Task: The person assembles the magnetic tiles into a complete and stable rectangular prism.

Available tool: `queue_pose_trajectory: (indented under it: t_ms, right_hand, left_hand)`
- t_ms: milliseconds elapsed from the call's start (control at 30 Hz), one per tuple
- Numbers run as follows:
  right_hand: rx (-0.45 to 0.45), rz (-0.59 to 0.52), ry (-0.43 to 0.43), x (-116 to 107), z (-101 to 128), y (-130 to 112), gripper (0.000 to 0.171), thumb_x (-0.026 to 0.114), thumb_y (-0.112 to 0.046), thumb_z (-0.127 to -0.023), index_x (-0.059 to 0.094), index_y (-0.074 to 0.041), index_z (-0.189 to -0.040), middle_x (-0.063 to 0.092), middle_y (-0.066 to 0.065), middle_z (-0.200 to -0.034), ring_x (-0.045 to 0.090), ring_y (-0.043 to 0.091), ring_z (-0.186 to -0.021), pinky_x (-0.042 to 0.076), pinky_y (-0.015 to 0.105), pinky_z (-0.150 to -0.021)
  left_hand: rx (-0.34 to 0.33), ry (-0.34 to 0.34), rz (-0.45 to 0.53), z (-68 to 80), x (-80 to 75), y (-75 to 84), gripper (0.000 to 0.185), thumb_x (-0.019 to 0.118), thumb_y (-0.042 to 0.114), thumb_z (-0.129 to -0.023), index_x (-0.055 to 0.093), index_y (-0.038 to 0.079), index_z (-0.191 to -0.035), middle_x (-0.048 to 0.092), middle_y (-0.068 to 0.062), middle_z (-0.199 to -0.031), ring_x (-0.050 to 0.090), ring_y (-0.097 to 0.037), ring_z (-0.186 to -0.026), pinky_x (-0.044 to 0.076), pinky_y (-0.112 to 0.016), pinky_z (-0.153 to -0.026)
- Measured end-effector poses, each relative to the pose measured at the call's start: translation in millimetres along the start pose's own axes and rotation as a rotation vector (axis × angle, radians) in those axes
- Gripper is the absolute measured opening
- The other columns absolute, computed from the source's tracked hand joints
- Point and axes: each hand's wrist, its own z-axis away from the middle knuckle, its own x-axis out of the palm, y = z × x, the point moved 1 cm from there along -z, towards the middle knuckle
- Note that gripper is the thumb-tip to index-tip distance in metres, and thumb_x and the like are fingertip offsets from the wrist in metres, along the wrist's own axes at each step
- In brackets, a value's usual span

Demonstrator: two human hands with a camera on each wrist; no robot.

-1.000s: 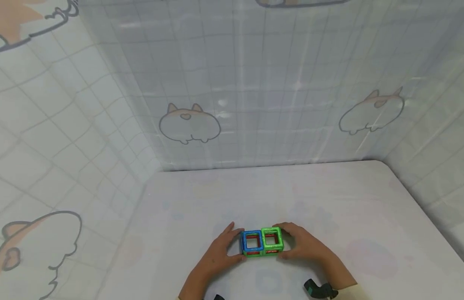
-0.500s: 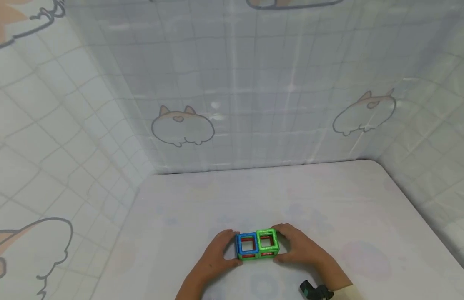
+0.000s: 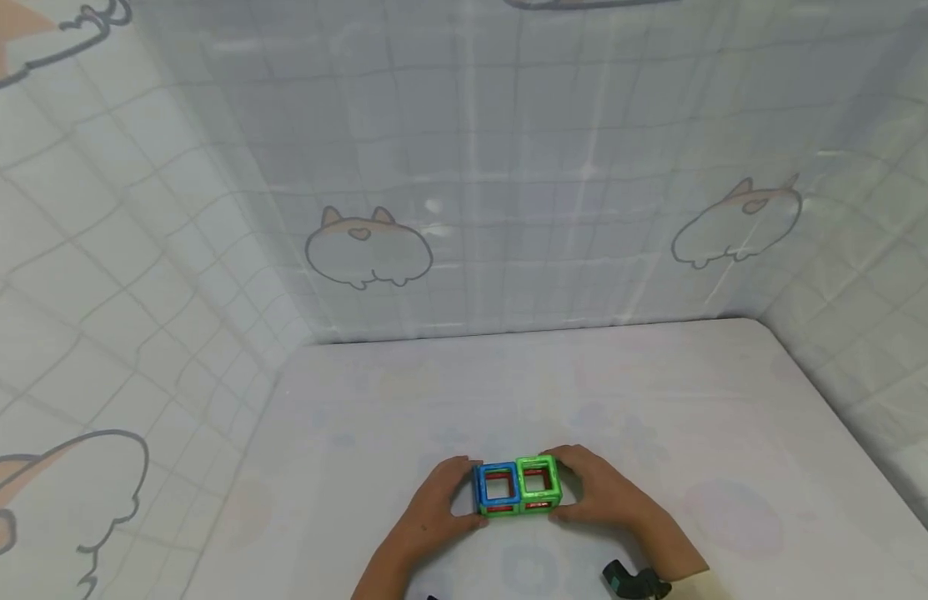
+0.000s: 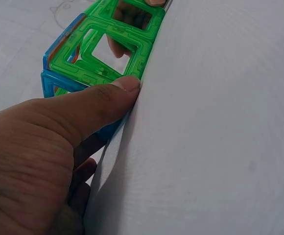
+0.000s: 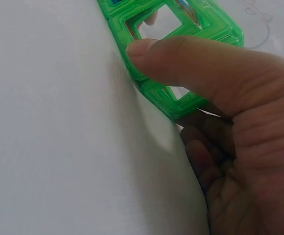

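Two cubes made of magnetic tiles stand side by side on the table, joined into one block. The left cube has a blue top frame, the right one a green top frame; red tiles show inside. My left hand grips the block's left end, its thumb on the green front tile and its fingers behind. At the right end my right hand holds the green cube the same way, thumb on the front face. The far fingertips are mostly hidden behind the tiles.
The white table has faint pastel prints. Pale grid-patterned curtains with cartoon animal outlines rise behind it and at both sides. A black strap-like device sits at the right wrist, beside a cream sleeve.
The head view has shifted slightly. My left hand's fingers, spread a second ago with the index finger raised, have drawn in around the block's end. The right hand keeps its hold.
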Motion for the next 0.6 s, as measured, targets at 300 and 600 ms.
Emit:
queue_pose_trajectory:
  t_ms: [300,600]
  right_hand:
    - [0.036,-0.001,-0.012,2,8,-1,0.079,0.087,-0.047,-0.069,0.056,-0.022,-0.137,0.058,-0.007,-0.135,0.053,0.023,-0.129,0.045,0.052,-0.109]
    - [0.050,-0.027,-0.037,6,7,2,0.079,0.087,-0.044,-0.070,0.055,-0.020,-0.138,0.058,-0.006,-0.136,0.052,0.025,-0.130,0.043,0.053,-0.110]
  left_hand:
    - [-0.025,-0.034,0.025,0.2,5.4,2.2,0.080,0.085,0.043,-0.074,0.049,0.034,-0.145,0.042,-0.001,-0.155,0.035,-0.029,-0.146,0.033,-0.056,-0.117]
    - [-0.034,-0.024,0.036,-1.5,13.7,-3.8,0.081,0.086,0.043,-0.073,0.050,0.031,-0.144,0.043,-0.004,-0.154,0.036,-0.031,-0.145,0.033,-0.057,-0.117]
